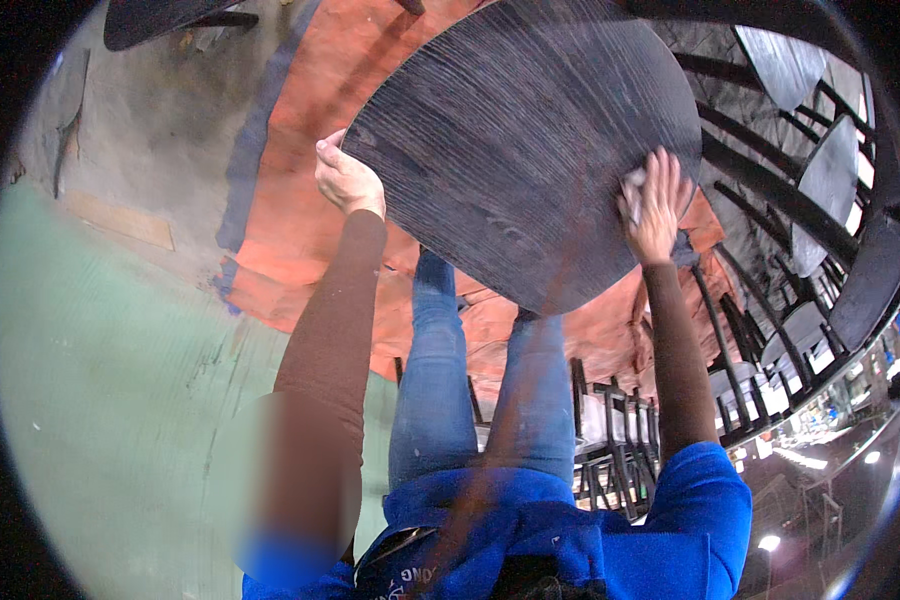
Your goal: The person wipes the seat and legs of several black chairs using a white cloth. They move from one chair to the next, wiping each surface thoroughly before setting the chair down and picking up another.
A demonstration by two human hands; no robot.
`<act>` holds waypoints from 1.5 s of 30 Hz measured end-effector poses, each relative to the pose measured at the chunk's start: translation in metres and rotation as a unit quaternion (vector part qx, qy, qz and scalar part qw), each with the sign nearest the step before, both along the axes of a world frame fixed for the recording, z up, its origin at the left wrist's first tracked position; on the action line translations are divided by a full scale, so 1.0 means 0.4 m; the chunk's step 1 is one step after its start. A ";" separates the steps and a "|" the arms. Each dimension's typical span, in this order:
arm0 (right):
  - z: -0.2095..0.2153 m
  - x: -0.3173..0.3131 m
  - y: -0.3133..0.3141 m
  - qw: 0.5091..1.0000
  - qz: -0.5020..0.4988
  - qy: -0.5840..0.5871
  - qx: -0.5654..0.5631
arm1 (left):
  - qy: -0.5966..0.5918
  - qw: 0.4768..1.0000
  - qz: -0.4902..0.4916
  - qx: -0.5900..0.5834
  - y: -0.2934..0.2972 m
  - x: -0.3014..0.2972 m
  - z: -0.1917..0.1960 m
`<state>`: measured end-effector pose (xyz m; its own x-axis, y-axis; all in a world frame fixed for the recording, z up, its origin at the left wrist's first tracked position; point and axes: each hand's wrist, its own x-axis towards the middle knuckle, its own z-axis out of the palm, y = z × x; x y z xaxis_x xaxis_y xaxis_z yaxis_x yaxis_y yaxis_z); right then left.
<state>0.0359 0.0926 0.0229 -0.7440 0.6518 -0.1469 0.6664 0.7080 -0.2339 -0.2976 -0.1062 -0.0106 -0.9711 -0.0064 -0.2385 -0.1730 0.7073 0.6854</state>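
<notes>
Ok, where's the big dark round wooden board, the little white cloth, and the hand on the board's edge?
Dark round wooden board (520, 150), head view, middle of its grained face.
Small white cloth (633, 183), head view, the bit showing beside the right hand's fingers.
Left hand (347, 178), head view, back of the hand.

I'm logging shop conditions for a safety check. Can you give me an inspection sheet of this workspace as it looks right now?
Surface: dark wood-grain panel with rounded corners, tilted, no damage seen.
Job's things: small pale cloth or pad under the right hand, pressed on the panel's right edge.
Clutter: orange sheet on the floor below, wrinkled.
Grippers: left hand grips the panel's left edge; right hand lies flat, fingers spread, over the cloth.
Cables: nothing seen.
Surroundings: green floor on the left; black chairs or frames stacked on the right; more dark panels beyond.
</notes>
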 end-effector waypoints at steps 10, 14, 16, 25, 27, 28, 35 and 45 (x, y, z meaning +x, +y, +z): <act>-0.091 -0.525 0.144 0.990 0.118 0.053 0.053 | -0.022 1.000 0.005 0.016 -0.002 -0.003 -0.002; -0.105 -0.628 0.190 0.964 0.109 0.223 0.095 | -0.027 1.000 0.009 -0.005 0.002 -0.003 0.007; -0.097 -0.524 0.197 0.965 0.135 0.220 0.036 | -0.044 0.999 0.016 -0.017 0.003 -0.005 0.010; -0.096 -0.101 0.181 0.993 -0.050 0.062 0.089 | -0.019 1.000 0.003 0.008 -0.006 -0.001 -0.005; -0.145 -0.238 0.199 0.985 -0.050 0.115 0.117 | -0.035 0.999 0.007 0.022 -0.011 -0.003 -0.008; -0.162 -0.301 0.220 0.985 -0.023 0.128 0.115 | -0.047 0.999 0.007 0.024 -0.013 -0.005 -0.010; -0.138 -0.217 0.222 0.985 -0.054 0.111 0.121 | -0.038 0.999 0.005 0.016 -0.008 -0.007 -0.005; -0.205 -0.302 0.248 0.980 -0.035 0.121 0.156 | -0.042 0.999 0.010 0.015 0.003 -0.002 0.012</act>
<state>-0.0848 0.1917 -0.0592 -0.6842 0.6874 0.2436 0.6676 0.7248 -0.1701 -0.2984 -0.1049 -0.0056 -0.9473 -0.0167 -0.3198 -0.2445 0.6827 0.6886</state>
